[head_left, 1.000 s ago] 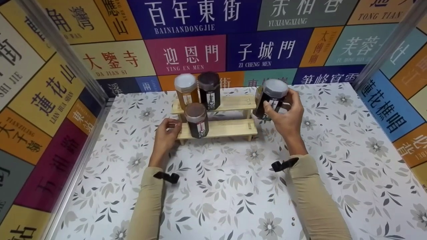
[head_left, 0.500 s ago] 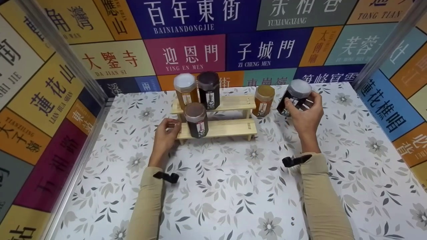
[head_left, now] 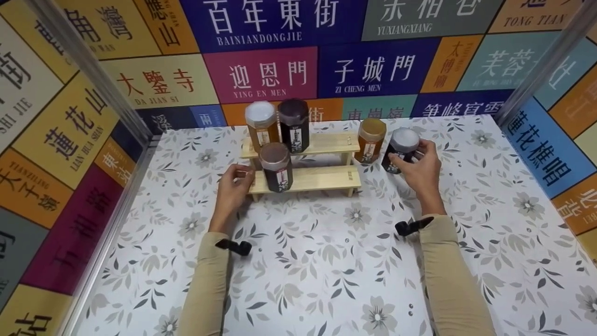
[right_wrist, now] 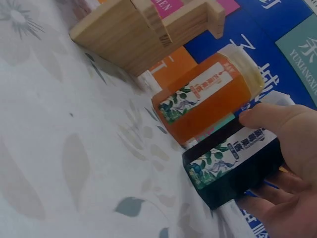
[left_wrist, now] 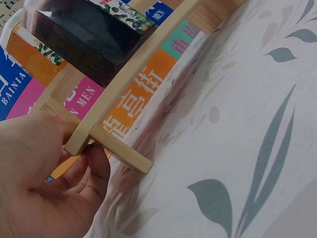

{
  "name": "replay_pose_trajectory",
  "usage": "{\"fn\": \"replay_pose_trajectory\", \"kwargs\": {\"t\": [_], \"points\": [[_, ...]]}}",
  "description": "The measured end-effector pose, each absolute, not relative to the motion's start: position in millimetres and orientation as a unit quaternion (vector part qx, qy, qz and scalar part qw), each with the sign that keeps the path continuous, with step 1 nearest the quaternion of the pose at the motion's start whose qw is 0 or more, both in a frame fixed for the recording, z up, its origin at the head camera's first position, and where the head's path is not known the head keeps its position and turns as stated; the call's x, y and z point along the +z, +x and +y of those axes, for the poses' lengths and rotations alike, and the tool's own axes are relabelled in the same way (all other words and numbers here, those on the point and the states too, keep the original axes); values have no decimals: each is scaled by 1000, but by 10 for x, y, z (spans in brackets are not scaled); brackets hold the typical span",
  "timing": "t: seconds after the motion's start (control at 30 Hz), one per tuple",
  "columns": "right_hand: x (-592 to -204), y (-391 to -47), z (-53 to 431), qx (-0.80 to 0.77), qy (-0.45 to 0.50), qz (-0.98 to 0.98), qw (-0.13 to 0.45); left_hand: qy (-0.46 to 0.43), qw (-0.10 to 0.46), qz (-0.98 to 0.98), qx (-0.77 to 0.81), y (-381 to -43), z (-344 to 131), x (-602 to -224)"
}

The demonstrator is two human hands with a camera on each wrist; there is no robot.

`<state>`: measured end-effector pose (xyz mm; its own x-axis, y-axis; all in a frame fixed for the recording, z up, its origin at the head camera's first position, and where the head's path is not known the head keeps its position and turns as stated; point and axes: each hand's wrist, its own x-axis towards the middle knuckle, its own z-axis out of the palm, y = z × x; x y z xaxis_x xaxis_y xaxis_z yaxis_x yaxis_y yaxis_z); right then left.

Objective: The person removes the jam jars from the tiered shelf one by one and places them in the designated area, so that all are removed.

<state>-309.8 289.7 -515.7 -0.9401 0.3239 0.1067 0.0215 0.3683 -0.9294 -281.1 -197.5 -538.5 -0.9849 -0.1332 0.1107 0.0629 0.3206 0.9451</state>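
Observation:
My right hand (head_left: 420, 170) grips a dark hexagonal jar (head_left: 392, 161) with a whitish lid, right of the wooden two-step rack. In the right wrist view, the thumb lies on one side of this dark jar (right_wrist: 233, 158) and fingers on the other; its base is at the tabletop. Just left of it stands an amber jar (head_left: 371, 144) with a yellowish lid. My left hand (head_left: 233, 186) pinches the left end of the rack's lower step (head_left: 322, 179). In the left wrist view, fingers curl beneath that plank (left_wrist: 111, 106).
A dark jar (head_left: 278, 175) stands on the lower step's left part. On the upper step (head_left: 331, 143) are an amber jar (head_left: 262, 133) with a white lid and a dark-lidded jar (head_left: 295, 128). Printed panels (head_left: 261, 74) wall the floral tabletop (head_left: 326, 270) at the back and sides.
My right hand has carried the dark jar rightward from in front of the amber jar, then down to the tabletop, slightly back left. The amber jar is now uncovered. My left hand has stayed put.

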Motion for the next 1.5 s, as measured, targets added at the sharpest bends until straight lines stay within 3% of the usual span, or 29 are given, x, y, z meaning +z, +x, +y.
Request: {"fn": "replay_pose_trajectory", "kwargs": {"t": [0.3, 0.67, 0.93, 1.1, 1.33, 1.5], "points": [[-5181, -3250, 2949, 515, -68, -844, 136, 15, 94, -809, -580, -2796, -1976, -5387], [-5082, -3466, 3015, 505, -60, -860, 45, 26, 93, -809, -580, -2814, -1958, -5395], [-5172, -3394, 2994, 515, -24, -854, 69, 31, 89, -810, -578, -2812, -1963, -5385], [-5221, -3276, 2945, 523, -6, -843, 123, 30, 90, -814, -574, -2811, -1955, -5381], [-5138, -3110, 2635, 451, 19, -838, 306, 31, 89, -814, -573, -2820, -1959, -5401], [-4976, -2992, 2277, 446, 88, -813, 364, 31, 87, -812, -577, -2817, -1943, -5401]]}}
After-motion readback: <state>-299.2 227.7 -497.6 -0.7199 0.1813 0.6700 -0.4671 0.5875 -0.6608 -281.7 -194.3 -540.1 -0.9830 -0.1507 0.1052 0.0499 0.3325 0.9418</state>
